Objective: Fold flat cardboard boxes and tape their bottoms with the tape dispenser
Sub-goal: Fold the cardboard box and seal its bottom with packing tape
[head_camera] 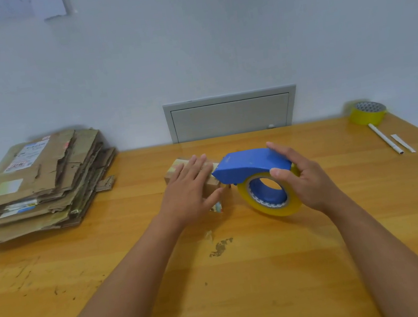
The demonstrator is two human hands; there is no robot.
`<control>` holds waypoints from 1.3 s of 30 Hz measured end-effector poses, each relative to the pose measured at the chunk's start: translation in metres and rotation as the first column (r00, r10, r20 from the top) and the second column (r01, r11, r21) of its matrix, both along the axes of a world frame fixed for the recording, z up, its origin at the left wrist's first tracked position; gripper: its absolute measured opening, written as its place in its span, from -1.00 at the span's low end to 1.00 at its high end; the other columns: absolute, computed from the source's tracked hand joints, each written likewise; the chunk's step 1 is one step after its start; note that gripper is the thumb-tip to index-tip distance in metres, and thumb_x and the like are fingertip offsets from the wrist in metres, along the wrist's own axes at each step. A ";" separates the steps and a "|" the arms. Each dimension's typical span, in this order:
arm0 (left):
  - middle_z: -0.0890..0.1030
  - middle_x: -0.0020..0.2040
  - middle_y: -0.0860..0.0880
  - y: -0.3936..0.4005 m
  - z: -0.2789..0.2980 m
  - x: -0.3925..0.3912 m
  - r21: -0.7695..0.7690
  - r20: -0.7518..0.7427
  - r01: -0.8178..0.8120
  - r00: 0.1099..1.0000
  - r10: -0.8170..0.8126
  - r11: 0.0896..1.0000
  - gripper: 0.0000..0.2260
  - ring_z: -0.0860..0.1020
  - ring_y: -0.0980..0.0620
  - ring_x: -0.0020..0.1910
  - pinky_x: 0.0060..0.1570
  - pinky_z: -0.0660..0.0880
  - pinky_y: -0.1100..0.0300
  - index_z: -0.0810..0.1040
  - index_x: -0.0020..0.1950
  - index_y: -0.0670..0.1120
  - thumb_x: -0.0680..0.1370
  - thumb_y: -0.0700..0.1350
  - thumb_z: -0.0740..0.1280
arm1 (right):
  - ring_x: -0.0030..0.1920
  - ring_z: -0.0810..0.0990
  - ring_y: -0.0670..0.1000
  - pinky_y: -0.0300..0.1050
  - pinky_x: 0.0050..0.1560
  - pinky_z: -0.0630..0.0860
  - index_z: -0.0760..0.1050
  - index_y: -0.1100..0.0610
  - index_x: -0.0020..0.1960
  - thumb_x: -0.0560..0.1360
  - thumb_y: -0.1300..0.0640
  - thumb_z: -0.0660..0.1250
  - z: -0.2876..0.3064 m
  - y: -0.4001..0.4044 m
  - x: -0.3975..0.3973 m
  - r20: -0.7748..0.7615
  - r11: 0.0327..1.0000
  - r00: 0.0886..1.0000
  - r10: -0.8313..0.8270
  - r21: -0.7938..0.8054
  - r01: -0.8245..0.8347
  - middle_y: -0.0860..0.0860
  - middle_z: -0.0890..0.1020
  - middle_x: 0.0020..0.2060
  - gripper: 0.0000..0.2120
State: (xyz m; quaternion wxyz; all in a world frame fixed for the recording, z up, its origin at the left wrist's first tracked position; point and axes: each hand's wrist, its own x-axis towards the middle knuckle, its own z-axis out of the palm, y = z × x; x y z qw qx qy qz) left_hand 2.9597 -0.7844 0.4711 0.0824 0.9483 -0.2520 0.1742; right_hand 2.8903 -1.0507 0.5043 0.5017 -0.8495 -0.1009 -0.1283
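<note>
A: Cardboard first, at the middle left of the frame: a stack of flattened boxes [40,183] lies on the wooden table [247,274], none of them folded yet, as far as I can tell.

B: And at the centre?

A: One small cardboard box [213,183] stands folded. The left hand [189,188] lies on top of it, fingers straight and spread, pressing it down. Just right of it, the right hand [303,177] curls its fingers over the blue tape dispenser [253,164], thumb on the near side, above the yellow-edged roll it carries. The dispenser's nose touches the box's right edge.

B: So taping is under way?

A: It looks that way; whether any strip is already laid, I cannot tell, since the hand hides the top face. One box is in work, and the stack remains.

B: Anything at the right?

A: A spare tape roll [368,112] sits at the middle right of the frame, with a white pen [386,138] beside it.
</note>
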 end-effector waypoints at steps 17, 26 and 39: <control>0.13 0.60 0.06 0.003 0.008 0.007 -0.057 -0.121 0.050 0.991 -0.056 0.997 -0.49 0.04 0.07 0.58 0.53 -0.04 0.05 0.17 0.59 0.10 0.65 0.17 0.14 | 0.14 0.44 -0.44 -0.58 -0.02 0.36 0.45 -0.32 0.33 0.38 -0.23 0.38 0.000 -0.002 -0.023 -0.022 1.000 1.000 -0.011 -0.002 0.011 -0.43 0.46 0.19 -0.49; 0.05 0.62 -0.01 -0.003 0.011 0.009 -0.064 -0.226 0.060 0.971 -0.073 0.996 -0.53 -0.05 -0.01 0.60 0.54 -0.16 0.00 0.12 0.57 0.22 0.67 0.10 0.14 | 0.15 0.51 -0.23 -0.37 0.05 0.38 0.49 -0.34 0.25 0.44 -0.19 0.42 0.008 -0.018 -0.037 -0.072 0.993 0.997 -0.017 -0.121 0.009 -0.32 0.51 0.18 -0.60; 0.36 0.51 -0.01 -0.028 0.004 0.011 -0.309 -0.151 -0.073 0.988 0.026 0.948 -0.71 0.16 -0.05 0.55 0.49 -0.10 -0.07 0.53 0.31 0.18 0.62 0.16 0.24 | 0.13 0.52 -0.07 -0.21 0.02 0.41 0.59 -0.10 0.23 0.44 -0.23 0.39 0.011 0.004 0.003 -0.156 0.958 0.985 -0.067 -0.286 0.020 -0.15 0.58 0.13 -0.58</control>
